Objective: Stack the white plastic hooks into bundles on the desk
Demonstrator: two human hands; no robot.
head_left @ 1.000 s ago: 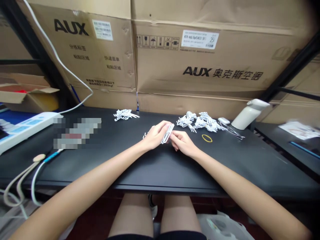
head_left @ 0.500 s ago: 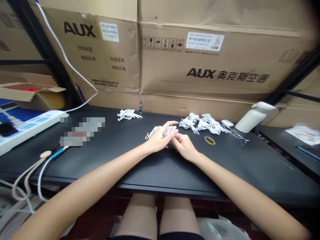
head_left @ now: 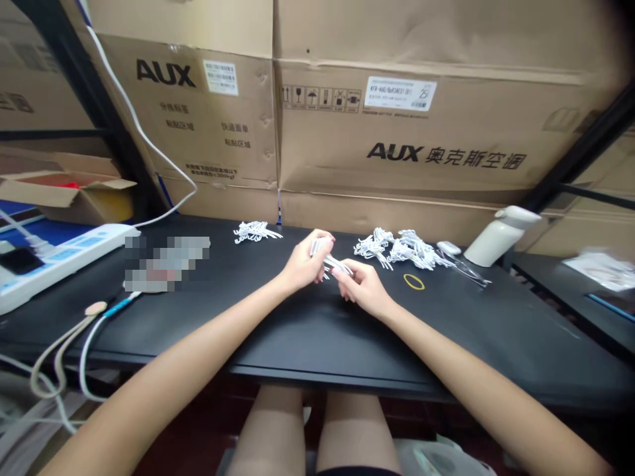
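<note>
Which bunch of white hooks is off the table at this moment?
The held bunch, gripped between the left hand and right hand; the other visible bunches lie on the black table.

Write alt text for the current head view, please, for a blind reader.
A person's left hand and right hand hold thin white pieces over a black table. Piles of similar pieces lie beyond; a yellow band and a pale bottle are at right.

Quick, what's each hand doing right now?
Left hand: closed, holding thin white pieces.
Right hand: closed, holding the same pieces' other end.
</note>
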